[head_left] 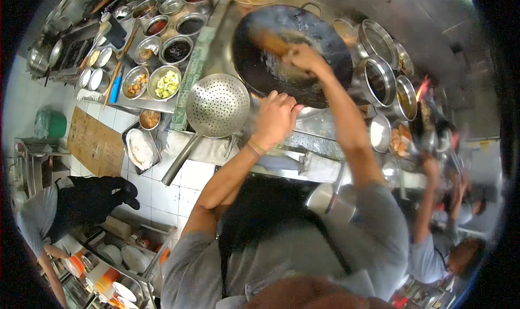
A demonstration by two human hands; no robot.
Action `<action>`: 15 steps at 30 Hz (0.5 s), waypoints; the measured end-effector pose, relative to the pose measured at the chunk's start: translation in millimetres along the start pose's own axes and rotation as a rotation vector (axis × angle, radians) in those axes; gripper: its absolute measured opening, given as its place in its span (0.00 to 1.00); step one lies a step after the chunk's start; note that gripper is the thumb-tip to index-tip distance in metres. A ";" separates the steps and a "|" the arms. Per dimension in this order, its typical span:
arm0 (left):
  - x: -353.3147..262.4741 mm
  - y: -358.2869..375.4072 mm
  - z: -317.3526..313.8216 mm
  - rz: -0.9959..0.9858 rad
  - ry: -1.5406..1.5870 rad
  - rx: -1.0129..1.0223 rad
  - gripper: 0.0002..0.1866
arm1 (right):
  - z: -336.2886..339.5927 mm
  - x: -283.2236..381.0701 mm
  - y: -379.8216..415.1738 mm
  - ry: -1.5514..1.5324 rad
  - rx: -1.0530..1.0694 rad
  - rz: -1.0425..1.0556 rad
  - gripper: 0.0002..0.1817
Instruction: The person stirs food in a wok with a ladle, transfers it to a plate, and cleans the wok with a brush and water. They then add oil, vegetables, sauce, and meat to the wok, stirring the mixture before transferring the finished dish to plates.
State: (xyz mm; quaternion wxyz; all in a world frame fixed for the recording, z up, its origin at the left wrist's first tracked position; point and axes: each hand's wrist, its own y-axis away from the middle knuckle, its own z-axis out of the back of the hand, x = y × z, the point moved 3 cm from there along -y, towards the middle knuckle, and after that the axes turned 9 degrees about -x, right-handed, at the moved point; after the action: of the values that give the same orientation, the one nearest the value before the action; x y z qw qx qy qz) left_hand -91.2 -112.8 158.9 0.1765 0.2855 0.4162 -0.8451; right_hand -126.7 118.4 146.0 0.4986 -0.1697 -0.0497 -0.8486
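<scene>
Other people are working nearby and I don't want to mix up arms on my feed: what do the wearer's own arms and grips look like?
Short, plain grey sleeves end above the elbows, leaving the forearms bare. The left grip is an ungloved hand, with thin bands round its wrist. The right grip is also ungloved; motion blurs its detail.
</scene>
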 end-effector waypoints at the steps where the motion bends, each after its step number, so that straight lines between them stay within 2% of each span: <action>1: 1.0 1.2 -1.6 0.009 -0.002 0.026 0.10 | -7.0 17.0 -10.4 0.162 -0.246 -0.077 0.14; 2: 0.8 1.1 -0.2 0.007 -0.013 0.018 0.10 | -18.0 31.5 -6.5 0.285 -0.315 -0.091 0.13; 4: -1.2 3.1 0.6 -0.005 -0.035 0.012 0.10 | -0.4 78.1 25.3 0.319 -0.204 0.003 0.14; 5: 0.5 5.2 -3.4 -0.010 -0.031 -0.010 0.11 | 0.8 77.7 43.5 0.215 -0.164 0.150 0.16; 7: 0.6 1.5 -5.7 -0.010 -0.071 -0.011 0.11 | 13.8 56.1 21.2 0.268 0.057 0.143 0.19; 9: -4.2 6.5 -10.0 0.006 -0.070 0.000 0.10 | -7.4 -0.7 -20.3 0.259 0.029 -0.170 0.23; 12: -6.0 5.7 -5.0 0.019 -0.033 -0.004 0.10 | -15.3 34.7 0.8 0.399 -0.273 -0.084 0.14; 13: -5.0 4.9 -4.2 0.009 -0.038 0.006 0.10 | -14.5 53.3 15.6 0.500 -0.115 0.083 0.16; 15: -1.8 4.7 -6.2 0.018 -0.041 0.000 0.11 | -9.0 53.0 27.8 0.408 -0.020 0.102 0.18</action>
State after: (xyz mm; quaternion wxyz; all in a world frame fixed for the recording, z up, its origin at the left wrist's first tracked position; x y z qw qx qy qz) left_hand -85.2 -110.4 154.2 0.1926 0.2719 0.4100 -0.8490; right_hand -128.4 58.2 153.2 0.5387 -0.0017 0.0694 -0.8396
